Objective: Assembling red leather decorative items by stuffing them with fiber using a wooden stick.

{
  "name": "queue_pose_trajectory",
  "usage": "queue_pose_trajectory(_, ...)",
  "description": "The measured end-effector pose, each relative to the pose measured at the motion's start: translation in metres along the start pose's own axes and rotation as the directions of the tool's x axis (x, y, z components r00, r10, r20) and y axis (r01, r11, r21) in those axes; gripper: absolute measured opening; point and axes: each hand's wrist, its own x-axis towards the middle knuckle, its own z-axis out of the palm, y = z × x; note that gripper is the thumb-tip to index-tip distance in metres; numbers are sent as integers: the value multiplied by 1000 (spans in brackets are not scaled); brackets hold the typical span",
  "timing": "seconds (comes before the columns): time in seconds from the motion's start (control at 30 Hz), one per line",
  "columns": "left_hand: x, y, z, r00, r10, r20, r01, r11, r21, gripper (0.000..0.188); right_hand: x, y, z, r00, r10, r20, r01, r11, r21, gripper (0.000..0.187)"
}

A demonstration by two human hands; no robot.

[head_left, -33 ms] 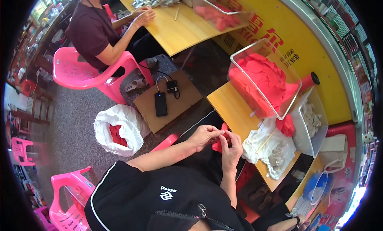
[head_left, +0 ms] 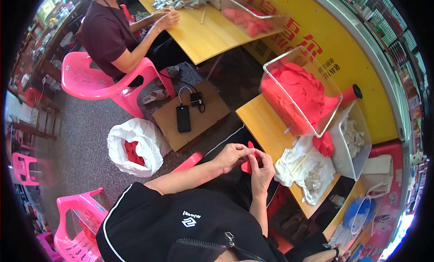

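Note:
Above my lap, a small piece of red cloth (head_left: 247,167) is pinched between both hands, its shape partly covered by my fingers. My left hand (head_left: 233,158) grips it from the left with thumb and fingertips together. Meeting it fingertip to fingertip, my right hand (head_left: 263,170) is closed on the same piece. Just right of my hands, a crumpled white cloth (head_left: 289,164) lies on the wooden table (head_left: 258,119) with a thin stick (head_left: 302,161) on it. A clear bin (head_left: 267,65) heaped with red cloth pieces (head_left: 298,90) stands at the table's far end.
A second clear bin (head_left: 365,160) holds whitish pieces. On the left floor stands a white sack (head_left: 115,149) with red pieces inside. A phone-like black device (head_left: 183,118) lies on a cardboard box (head_left: 162,126). A co-worker (head_left: 106,33) sits on a pink chair (head_left: 81,83) at another table.
The red cloth piece between my fingers has shifted slightly and shows a different outline. Both hands stay almost in place, and the whole view has moved a little.

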Motion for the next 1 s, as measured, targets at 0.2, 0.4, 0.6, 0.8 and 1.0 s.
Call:
queue_pose_trajectory(0.2, -7, -3, 2, 994, 62, 89, -66, 997, 33, 18, -11, 9, 1, 986, 157, -56, -138, 958, 251, 10)
queue_pose_trajectory(0.4, -1, -16, 9, 930, 327, 168, -367, 837, 405, 3, -19, 18, -9, 983, 58, -176, -43, 995, 89, 7)
queue_pose_trajectory(0.6, 17, -13, 3, 989, 107, 106, -124, 979, 164, 14, -12, 32, -24, 976, 96, -197, -57, 979, 194, 20)
queue_pose_trajectory(0.8, 19, -1, 26, 994, 17, 104, -26, 996, 83, 26, -2, 48, -32, 860, 502, 94, -423, 598, 681, 19)
queue_pose_trajectory(1.0, 29, -4, 26, 985, 60, 160, -99, 965, 243, 18, 9, 50, -27, 900, 432, -62, -349, 798, 491, 21)
